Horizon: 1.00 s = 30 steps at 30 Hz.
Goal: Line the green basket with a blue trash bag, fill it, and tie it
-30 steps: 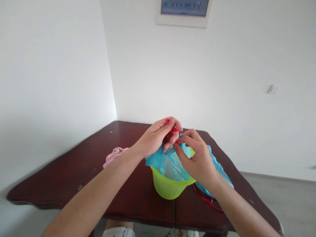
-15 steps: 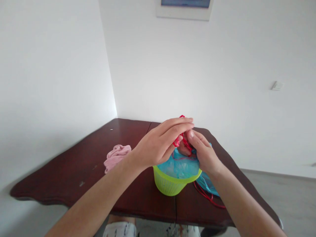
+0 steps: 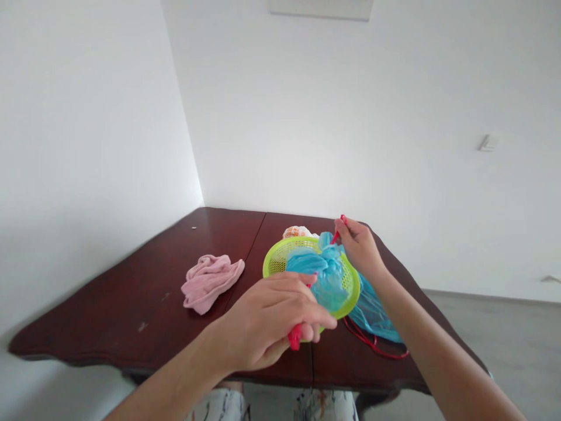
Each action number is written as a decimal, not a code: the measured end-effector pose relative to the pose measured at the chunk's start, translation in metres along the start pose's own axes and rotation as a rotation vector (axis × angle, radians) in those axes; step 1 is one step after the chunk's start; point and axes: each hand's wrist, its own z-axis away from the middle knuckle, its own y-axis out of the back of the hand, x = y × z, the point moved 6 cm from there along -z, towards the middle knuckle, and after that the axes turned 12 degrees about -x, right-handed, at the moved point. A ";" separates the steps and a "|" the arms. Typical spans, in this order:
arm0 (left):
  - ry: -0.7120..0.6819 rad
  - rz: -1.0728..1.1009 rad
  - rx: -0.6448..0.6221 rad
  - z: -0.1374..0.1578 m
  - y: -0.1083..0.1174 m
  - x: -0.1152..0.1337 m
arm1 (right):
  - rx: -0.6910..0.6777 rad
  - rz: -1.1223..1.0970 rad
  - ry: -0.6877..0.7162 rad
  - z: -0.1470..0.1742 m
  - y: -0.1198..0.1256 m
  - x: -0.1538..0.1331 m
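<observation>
A blue translucent plastic bag (image 3: 329,286) lies bunched inside a yellow-green perforated basket (image 3: 274,255), its neck gathered tight. Red drawstring runs from the bag to both hands. My left hand (image 3: 274,318) is closed around one end of the drawstring (image 3: 295,337), in front of the basket's near rim. Above the basket's right side, my right hand (image 3: 360,242) pinches the other part of the red drawstring (image 3: 336,235). What the bag contains, if anything, I cannot make out.
A folded pink cloth (image 3: 210,283) lies on the dark wooden table (image 3: 144,280) to the left. Another blue bag (image 3: 374,313) with a red cord (image 3: 377,348) is right of the basket. Behind the basket sits a white and orange item (image 3: 298,232).
My hands have moved apart, the left toward me and down, the right staying higher. The bag's neck is now drawn together, and the basket is tilted toward me.
</observation>
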 end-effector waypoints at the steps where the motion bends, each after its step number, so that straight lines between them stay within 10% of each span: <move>1: 0.011 0.022 0.030 0.008 -0.005 -0.001 | -0.016 0.073 -0.033 -0.002 -0.001 0.011; 7: 0.201 0.164 0.249 0.044 -0.020 -0.021 | -0.122 0.136 -0.182 -0.003 -0.007 0.039; 10: 0.292 0.083 0.360 0.052 -0.013 -0.024 | -0.414 -0.083 -0.181 0.011 -0.023 0.020; 19: 0.412 -0.293 0.059 0.076 0.003 -0.036 | -1.073 0.124 0.029 0.049 -0.097 -0.029; 21: 0.387 -0.306 0.153 0.101 0.006 -0.049 | -0.998 -0.009 0.022 0.037 -0.098 -0.022; 25: 0.377 -0.215 0.451 0.155 0.004 -0.087 | -0.351 -0.295 0.048 -0.008 -0.046 -0.011; 30: 0.453 -0.068 0.461 0.177 -0.018 -0.130 | 0.092 -0.305 0.219 -0.056 0.024 -0.019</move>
